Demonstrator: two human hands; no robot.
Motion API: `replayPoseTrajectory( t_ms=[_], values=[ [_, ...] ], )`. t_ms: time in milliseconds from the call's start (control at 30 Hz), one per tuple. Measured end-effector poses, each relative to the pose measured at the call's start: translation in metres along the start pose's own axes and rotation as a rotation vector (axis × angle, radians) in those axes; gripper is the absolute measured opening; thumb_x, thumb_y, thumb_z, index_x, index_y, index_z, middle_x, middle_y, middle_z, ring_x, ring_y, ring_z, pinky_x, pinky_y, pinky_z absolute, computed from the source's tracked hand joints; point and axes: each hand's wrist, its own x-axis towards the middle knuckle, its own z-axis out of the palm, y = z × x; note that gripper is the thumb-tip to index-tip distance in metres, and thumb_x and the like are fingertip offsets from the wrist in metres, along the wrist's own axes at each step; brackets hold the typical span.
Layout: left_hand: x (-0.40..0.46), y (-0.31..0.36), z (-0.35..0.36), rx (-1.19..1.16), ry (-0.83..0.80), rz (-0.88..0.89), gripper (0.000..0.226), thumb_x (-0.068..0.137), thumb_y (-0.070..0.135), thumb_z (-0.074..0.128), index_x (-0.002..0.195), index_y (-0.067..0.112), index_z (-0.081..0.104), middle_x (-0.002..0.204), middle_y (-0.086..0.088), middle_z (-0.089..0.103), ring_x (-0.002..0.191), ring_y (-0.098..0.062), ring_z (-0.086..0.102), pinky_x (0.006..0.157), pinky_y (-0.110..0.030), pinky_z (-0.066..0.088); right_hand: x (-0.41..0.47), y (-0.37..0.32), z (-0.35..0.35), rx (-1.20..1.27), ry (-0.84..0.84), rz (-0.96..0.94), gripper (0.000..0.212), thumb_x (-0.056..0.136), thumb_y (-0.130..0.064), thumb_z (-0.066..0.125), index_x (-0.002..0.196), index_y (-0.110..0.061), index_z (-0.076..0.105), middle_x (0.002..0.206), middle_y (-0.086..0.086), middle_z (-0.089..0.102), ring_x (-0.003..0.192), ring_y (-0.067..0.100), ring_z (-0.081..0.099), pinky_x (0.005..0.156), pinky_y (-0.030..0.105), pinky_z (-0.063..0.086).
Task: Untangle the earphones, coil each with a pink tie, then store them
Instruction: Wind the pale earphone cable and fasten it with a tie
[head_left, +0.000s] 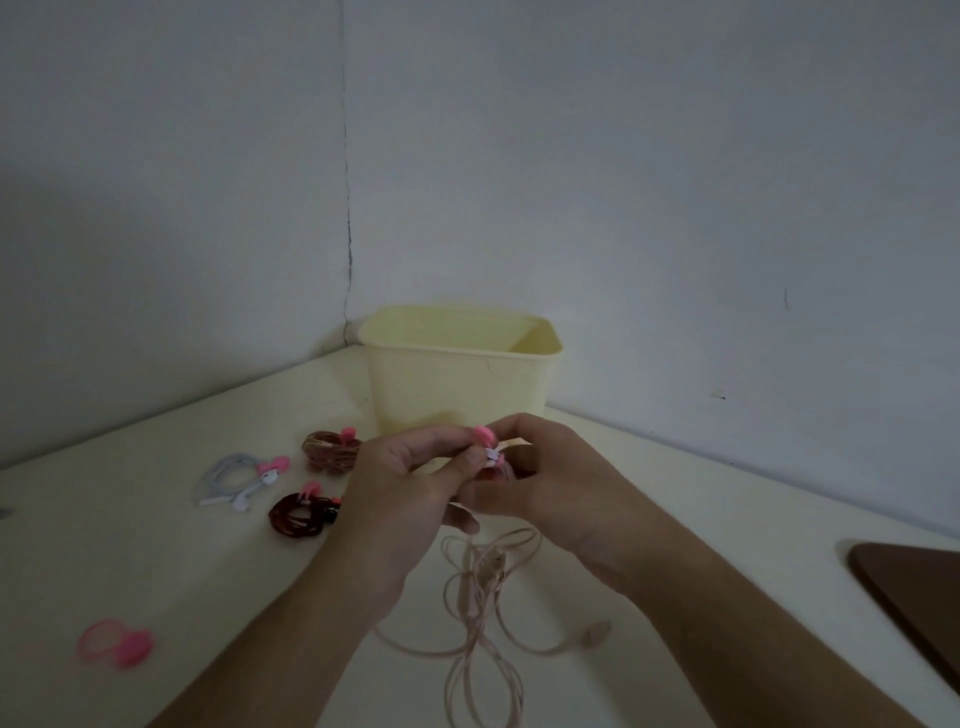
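Earphones (483, 597) with a pale pinkish cable hang in loose loops from both hands down onto the cream tabletop (156, 545), one end with a small plug or bud lying off to the right. The left hand (395, 483) and right hand (545, 478) meet just in front of a pale yellow bin (457, 374) that stands in the corner against the wall. The fingers (470, 457) of both hands are pinched narrow around a pink tie (483, 435) and a small white piece of the cable, held up close, probably so the tie can be worked onto the cord before coiling. Exactly how the tie sits on the cable is hidden by the fingertips.

To the left on the tabletop lie three sets already coiled, each with a pink tie on it: a white set (234, 480), a dark red set (301, 514) and a brownish set (330, 449). They sit near the bin but outside it, so storing seems not yet done. A spare pink tie (117, 642) rests alone near the front left, well apart from the rest. A dark brown board (914, 587) shows at the right edge.

Judging by this, the last set is in hand and most of its cable is not yet coiled.
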Motion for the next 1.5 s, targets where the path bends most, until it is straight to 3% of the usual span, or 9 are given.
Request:
replayPoseTrajectory(
  t_ms=[133, 433, 500, 633, 867, 1067, 1233, 1367, 1500],
  values=[
    [0.001, -0.001, 0.0, -0.022, 0.008, 0.002, 0.013, 0.092, 0.006, 0.073, 0.095, 0.013, 0.084, 0.094, -0.014, 0.08, 0.073, -0.026, 0.074, 0.058, -0.032, 0.059, -0.002, -0.003, 0.004, -0.15, 0.115, -0.075, 0.026, 0.087, -0.018, 0.082, 0.107, -0.024, 0.067, 0.088, 0.005, 0.078, 0.071, 0.011, 0.068, 0.07, 0.029, 0.052],
    [0.003, -0.003, -0.001, 0.004, 0.03, 0.027, 0.015, 0.095, 0.006, 0.072, 0.095, 0.015, 0.083, 0.094, -0.011, 0.081, 0.083, -0.03, 0.077, 0.065, -0.039, 0.062, -0.004, -0.004, 0.017, -0.332, 0.301, -0.154, 0.012, 0.097, -0.023, 0.07, 0.101, -0.028, 0.06, 0.085, -0.009, 0.076, 0.077, -0.004, 0.069, 0.057, 0.01, 0.048],
    [0.003, -0.003, 0.0, 0.013, 0.026, 0.034, 0.015, 0.096, 0.006, 0.07, 0.098, 0.014, 0.083, 0.094, -0.011, 0.08, 0.086, -0.033, 0.077, 0.067, -0.044, 0.064, -0.005, -0.003, 0.021, -0.384, 0.322, -0.196, 0.009, 0.099, -0.018, 0.067, 0.101, -0.024, 0.06, 0.085, -0.009, 0.073, 0.076, 0.001, 0.068, 0.059, 0.014, 0.051],
    [0.004, -0.003, -0.002, 0.022, 0.084, 0.036, 0.013, 0.094, 0.007, 0.072, 0.096, 0.015, 0.083, 0.091, -0.009, 0.08, 0.078, -0.028, 0.076, 0.058, -0.036, 0.061, -0.001, 0.002, 0.021, -0.568, 0.453, -0.314, 0.014, 0.093, -0.014, 0.074, 0.096, -0.025, 0.065, 0.102, -0.011, 0.061, 0.085, 0.006, 0.066, 0.071, 0.025, 0.058],
    [0.003, -0.002, 0.002, 0.014, 0.128, 0.024, 0.012, 0.095, 0.007, 0.072, 0.097, 0.015, 0.081, 0.086, -0.003, 0.081, 0.069, -0.017, 0.076, 0.057, -0.034, 0.063, -0.004, 0.003, 0.018, -0.672, 0.574, -0.228, 0.014, 0.093, -0.033, 0.074, 0.085, -0.026, 0.066, 0.088, -0.011, 0.063, 0.087, 0.013, 0.062, 0.074, 0.038, 0.055],
    [0.003, -0.002, 0.001, 0.01, 0.124, 0.017, 0.013, 0.097, 0.006, 0.069, 0.101, 0.011, 0.08, 0.09, -0.004, 0.081, 0.074, -0.023, 0.078, 0.057, -0.034, 0.062, -0.006, 0.003, 0.02, -0.756, 0.586, -0.329, 0.019, 0.093, -0.023, 0.076, 0.108, -0.025, 0.065, 0.107, -0.008, 0.059, 0.1, 0.016, 0.059, 0.079, 0.036, 0.056],
    [0.004, -0.004, -0.002, -0.01, 0.111, 0.008, 0.012, 0.097, 0.007, 0.069, 0.101, 0.009, 0.08, 0.089, -0.009, 0.081, 0.076, -0.026, 0.079, 0.057, -0.034, 0.059, -0.004, -0.001, 0.012, -0.569, 0.59, -0.227, 0.033, 0.087, -0.028, 0.083, 0.096, -0.029, 0.051, 0.098, -0.011, 0.051, 0.085, 0.006, 0.051, 0.069, 0.022, 0.044],
    [0.006, -0.006, -0.002, -0.01, 0.105, 0.015, 0.011, 0.096, 0.006, 0.07, 0.098, 0.01, 0.081, 0.085, -0.012, 0.079, 0.073, -0.026, 0.077, 0.055, -0.032, 0.057, 0.004, -0.001, 0.0, -0.204, 0.412, -0.097, 0.016, 0.086, -0.02, 0.085, 0.082, -0.02, 0.069, 0.066, -0.011, 0.057, 0.059, 0.006, 0.048, 0.061, 0.024, 0.04],
    [0.007, -0.007, -0.002, -0.033, 0.108, 0.005, 0.013, 0.095, 0.004, 0.071, 0.098, 0.012, 0.081, 0.085, -0.015, 0.078, 0.071, -0.027, 0.075, 0.054, -0.032, 0.055, 0.005, 0.001, -0.009, 0.069, 0.274, -0.022, 0.01, 0.091, -0.001, 0.074, 0.085, -0.007, 0.079, 0.067, -0.003, 0.066, 0.059, 0.005, 0.054, 0.058, 0.018, 0.042]
  ],
)
